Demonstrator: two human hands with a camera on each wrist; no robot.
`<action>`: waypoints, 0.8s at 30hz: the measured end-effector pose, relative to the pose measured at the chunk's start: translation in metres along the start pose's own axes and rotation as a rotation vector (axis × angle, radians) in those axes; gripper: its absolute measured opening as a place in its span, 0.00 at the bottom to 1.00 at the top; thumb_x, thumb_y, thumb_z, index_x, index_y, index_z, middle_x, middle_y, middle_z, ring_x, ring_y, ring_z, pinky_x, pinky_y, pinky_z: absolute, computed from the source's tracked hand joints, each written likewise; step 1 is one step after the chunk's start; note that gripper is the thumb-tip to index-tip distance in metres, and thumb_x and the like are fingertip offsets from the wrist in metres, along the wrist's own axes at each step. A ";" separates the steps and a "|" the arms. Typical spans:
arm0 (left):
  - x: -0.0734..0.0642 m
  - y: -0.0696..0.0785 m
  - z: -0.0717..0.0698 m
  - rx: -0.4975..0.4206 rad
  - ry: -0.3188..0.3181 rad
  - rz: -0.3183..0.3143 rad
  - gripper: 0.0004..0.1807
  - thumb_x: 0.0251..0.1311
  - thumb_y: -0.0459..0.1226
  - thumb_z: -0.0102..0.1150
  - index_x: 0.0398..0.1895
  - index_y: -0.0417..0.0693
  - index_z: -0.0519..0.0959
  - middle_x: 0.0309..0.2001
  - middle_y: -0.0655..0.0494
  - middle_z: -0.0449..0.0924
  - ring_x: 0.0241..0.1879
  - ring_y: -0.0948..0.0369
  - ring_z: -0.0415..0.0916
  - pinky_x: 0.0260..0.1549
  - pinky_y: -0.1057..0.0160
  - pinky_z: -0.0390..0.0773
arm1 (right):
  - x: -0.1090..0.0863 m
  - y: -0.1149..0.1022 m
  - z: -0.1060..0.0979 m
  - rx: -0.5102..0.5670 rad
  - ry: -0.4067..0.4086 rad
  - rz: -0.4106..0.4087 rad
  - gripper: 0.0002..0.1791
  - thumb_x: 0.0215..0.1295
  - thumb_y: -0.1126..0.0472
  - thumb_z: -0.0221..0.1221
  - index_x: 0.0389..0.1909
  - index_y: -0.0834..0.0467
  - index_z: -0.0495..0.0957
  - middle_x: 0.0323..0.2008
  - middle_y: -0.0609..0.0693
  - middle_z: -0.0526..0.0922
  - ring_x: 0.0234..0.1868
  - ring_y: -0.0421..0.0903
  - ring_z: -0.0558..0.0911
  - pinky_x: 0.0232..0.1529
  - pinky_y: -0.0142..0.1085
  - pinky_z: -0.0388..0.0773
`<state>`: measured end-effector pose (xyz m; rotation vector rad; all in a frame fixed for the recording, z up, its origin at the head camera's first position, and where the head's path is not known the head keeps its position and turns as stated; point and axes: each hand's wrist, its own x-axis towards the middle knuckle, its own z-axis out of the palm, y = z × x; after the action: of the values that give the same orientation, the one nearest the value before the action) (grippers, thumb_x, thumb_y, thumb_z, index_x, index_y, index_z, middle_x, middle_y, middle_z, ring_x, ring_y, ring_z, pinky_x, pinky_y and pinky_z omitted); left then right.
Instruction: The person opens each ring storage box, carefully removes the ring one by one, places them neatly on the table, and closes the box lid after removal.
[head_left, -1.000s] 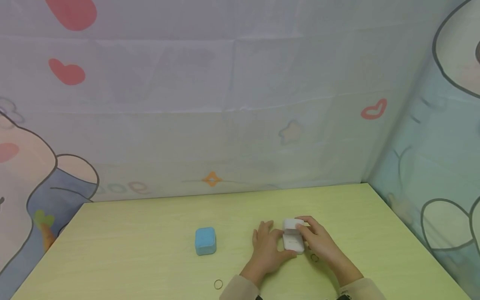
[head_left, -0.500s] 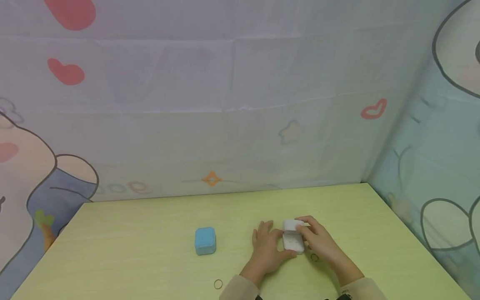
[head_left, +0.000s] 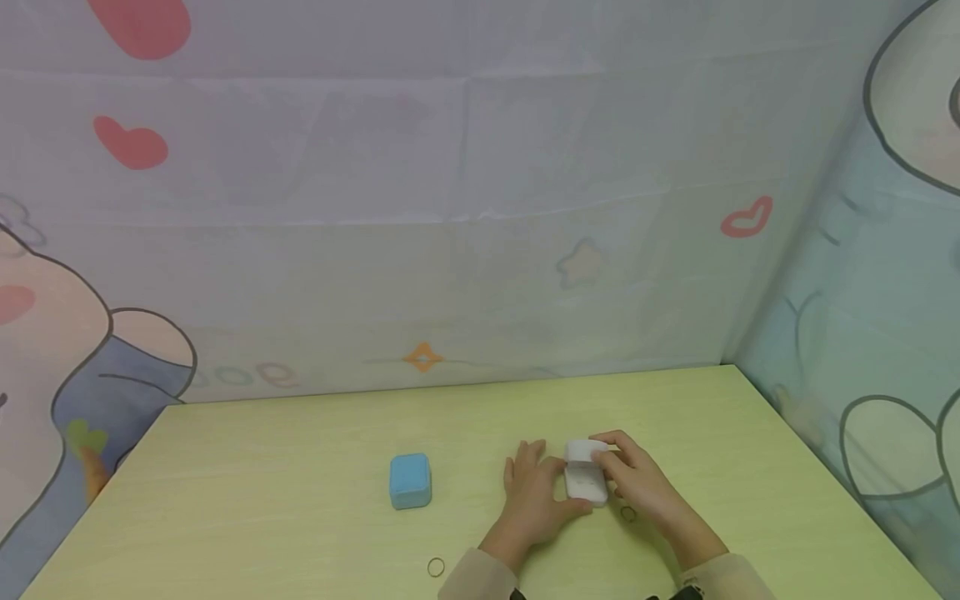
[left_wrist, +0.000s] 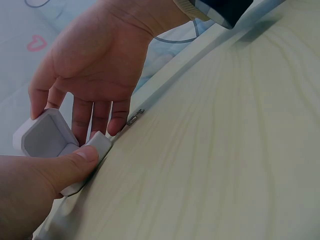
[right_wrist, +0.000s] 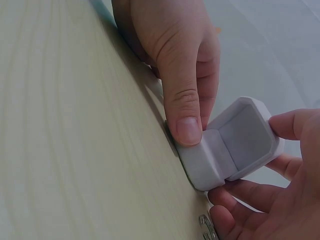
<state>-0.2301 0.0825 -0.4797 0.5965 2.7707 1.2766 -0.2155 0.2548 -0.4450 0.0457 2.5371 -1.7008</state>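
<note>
A white ring box (head_left: 586, 483) stands on the table with its lid (right_wrist: 248, 136) raised, showing a pale lining. My left hand (head_left: 531, 502) grips the base from the left, its thumb at the front edge and a finger toward the hinge side. From the right, my right hand (head_left: 637, 479) holds the raised lid between thumb and finger; its other fingers hang beside the base in the left wrist view. Just below that hand lies a ring (head_left: 628, 514), close to the box. No ring is visible in the box; part of its inside is hidden by the left thumb.
A closed light-blue box (head_left: 410, 481) sits left of the hands. Nearer the front edge lies a second thin ring (head_left: 436, 567). Behind the pale yellow table (head_left: 300, 467) hangs a printed cloth (head_left: 480, 208), and another cloth borders the right side.
The raised lid's top edge appears slightly lower in the head view than a second ago. Both hands keep their hold on the box; the rings and the blue box stay in place.
</note>
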 end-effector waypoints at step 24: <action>0.000 -0.001 0.000 -0.013 -0.005 0.002 0.29 0.47 0.52 0.69 0.48 0.42 0.78 0.69 0.39 0.57 0.72 0.38 0.42 0.66 0.32 0.38 | 0.000 0.001 -0.002 0.009 -0.020 -0.004 0.18 0.71 0.52 0.49 0.58 0.54 0.67 0.54 0.61 0.77 0.44 0.49 0.80 0.36 0.37 0.73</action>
<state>-0.2307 0.0821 -0.4809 0.6007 2.7564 1.2902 -0.2160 0.2569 -0.4456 0.0243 2.5174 -1.7053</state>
